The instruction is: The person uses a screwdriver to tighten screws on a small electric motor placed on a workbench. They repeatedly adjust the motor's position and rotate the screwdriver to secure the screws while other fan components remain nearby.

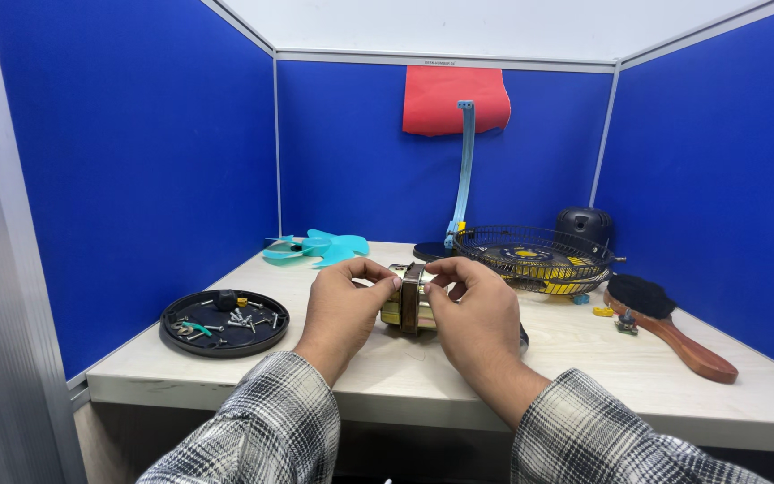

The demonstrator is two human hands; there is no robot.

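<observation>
Brass-coloured motor (409, 300) sits between your hands at the worktop's (387, 376) centre, just above its surface. Your left hand (344, 303) pinches its left end, fingers (380, 278) closed on it; your right hand (478, 314) clasps its right side. At nine o'clock lies a black tray (224, 324) of screws, at eleven a teal fan blade (317, 248), at two a wire guard (535, 255), at three a wooden brush (669, 327).

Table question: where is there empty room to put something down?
The table is bare along its front edge, between the round black tray and the left hand, and ahead of the wooden brush. It is crowded around the wire fan guard and the motor in both hands.
</observation>
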